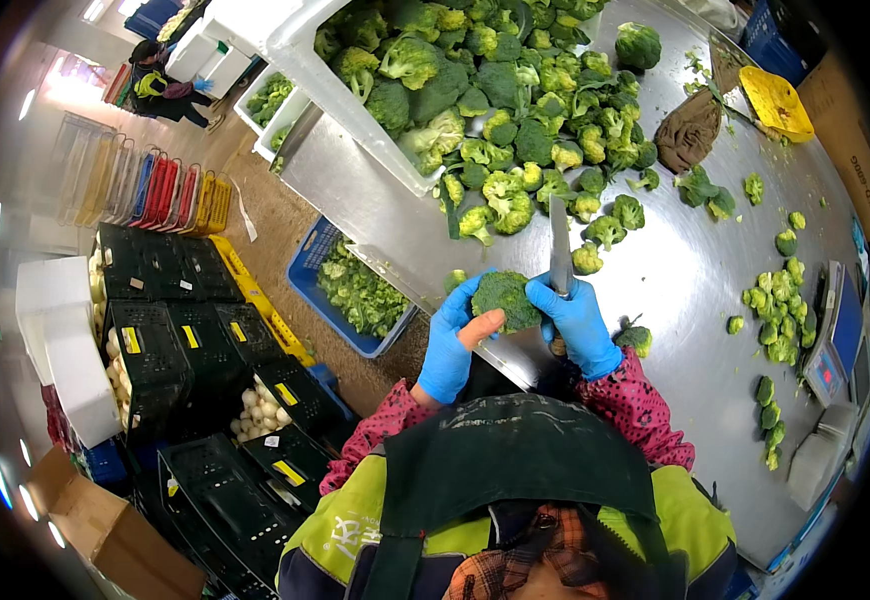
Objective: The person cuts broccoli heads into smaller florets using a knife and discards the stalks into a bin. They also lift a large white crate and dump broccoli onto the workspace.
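My left hand (450, 341), in a blue glove with the thumb bare, grips a head of broccoli (508, 298) near the table's front edge. Close beside it, my right hand (581, 319), also in a blue glove, is closed around a knife (560, 244) whose blade points away from me. The right fingertips are right by the broccoli; whether they touch it cannot be told. Beyond the blade lies a heap of broccoli florets (525, 180) on the steel table (675, 277). Another broccoli piece (636, 339) sits just right of my right hand.
A white foam box (375, 127) tips broccoli onto the table. Below the left edge stands a blue basket (307, 274) of green trimmings. To the right are a digital scale (829, 345) and small floret piles (780, 300). Dark crates (202, 337) stack at left; a person (161, 86) stands far off.
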A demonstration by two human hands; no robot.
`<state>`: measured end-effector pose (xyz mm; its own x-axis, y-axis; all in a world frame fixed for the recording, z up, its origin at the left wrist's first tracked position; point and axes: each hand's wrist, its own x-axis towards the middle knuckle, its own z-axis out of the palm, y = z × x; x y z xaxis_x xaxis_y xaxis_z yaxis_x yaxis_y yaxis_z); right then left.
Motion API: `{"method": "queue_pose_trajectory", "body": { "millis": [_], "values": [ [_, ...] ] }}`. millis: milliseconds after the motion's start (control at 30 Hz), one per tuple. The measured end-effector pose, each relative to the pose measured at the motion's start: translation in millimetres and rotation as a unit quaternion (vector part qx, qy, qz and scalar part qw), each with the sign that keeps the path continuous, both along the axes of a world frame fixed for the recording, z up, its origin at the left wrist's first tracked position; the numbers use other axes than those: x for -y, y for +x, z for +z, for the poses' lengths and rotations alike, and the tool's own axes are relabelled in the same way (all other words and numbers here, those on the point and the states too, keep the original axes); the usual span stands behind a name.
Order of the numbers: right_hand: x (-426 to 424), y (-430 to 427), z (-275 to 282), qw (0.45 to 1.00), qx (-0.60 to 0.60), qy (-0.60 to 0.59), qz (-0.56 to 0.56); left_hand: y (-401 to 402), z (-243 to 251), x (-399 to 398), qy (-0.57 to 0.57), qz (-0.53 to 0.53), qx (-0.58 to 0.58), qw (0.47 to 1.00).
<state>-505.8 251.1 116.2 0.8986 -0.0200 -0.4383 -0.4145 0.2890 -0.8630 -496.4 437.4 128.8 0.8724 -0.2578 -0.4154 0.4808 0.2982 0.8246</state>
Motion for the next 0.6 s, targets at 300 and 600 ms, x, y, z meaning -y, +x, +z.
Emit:
{"method": "queue_pose_trajectory", "body": {
  "millis": [300,600],
  "values": [
    [4.7,-5.0,-3.4,0.999,-0.018,0.033,-0.033,6.1,-8.4,5.9,0.218,-0.121,0.356,0.9],
    [30.0,-29.8,-6.5,0.992,0.071,-0.029,0.096,1.1,0.4,3.0,-0.069,0.031,0.086,0.993]
  ]
}}
